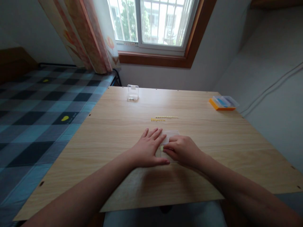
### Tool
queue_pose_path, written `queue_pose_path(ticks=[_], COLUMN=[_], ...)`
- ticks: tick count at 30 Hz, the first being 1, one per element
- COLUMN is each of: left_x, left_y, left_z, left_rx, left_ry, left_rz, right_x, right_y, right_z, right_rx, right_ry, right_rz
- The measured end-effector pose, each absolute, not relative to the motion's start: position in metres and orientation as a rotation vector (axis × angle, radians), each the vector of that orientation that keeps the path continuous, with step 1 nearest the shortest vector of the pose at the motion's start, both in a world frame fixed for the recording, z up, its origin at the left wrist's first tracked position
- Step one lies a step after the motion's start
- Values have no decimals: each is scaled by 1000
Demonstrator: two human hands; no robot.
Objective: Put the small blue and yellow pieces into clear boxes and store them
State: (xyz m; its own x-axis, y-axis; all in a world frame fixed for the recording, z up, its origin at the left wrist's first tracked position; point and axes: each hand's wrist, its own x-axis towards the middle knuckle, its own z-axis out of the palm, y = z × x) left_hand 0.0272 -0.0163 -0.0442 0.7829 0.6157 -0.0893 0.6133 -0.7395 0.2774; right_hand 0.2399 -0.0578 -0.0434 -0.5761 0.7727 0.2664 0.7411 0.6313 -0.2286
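My left hand (151,149) lies flat with fingers spread, along the left side of a clear plastic box (171,134) with its lid folded back. My right hand (183,148) is closed in a pinch over the box's near part. At its fingertips is a small pale yellow-green piece (162,147); whether it is pinched or only touched is hard to see. Beyond the hands lie a row of small pale pieces (167,117) and a shorter row of small yellow pieces (157,120). Part of the box is hidden under both hands.
A small clear box (133,93) stands with its lid up at the far left of the wooden table (106,132). An orange case (222,105) with a translucent lid sits at the far right. A bed (59,116) adjoins the left side; a window is behind.
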Motion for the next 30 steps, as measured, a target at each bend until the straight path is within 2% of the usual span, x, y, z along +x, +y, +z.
queue_pose_path(ticks=[20,25,30], left_x=[27,26,24], left_y=[-16,-17,-19], left_z=[-44,-42,-40], left_rx=[2690,2680,2670], left_ry=[935,942,941], left_rz=[13,11,6], right_x=[250,270,285], right_y=[-60,-49,-23], right_z=[-43,-32,-14], right_rx=[-1126,-1146,-1125], right_ry=[-2386,-2188,-2286], right_rz=[175,55,34])
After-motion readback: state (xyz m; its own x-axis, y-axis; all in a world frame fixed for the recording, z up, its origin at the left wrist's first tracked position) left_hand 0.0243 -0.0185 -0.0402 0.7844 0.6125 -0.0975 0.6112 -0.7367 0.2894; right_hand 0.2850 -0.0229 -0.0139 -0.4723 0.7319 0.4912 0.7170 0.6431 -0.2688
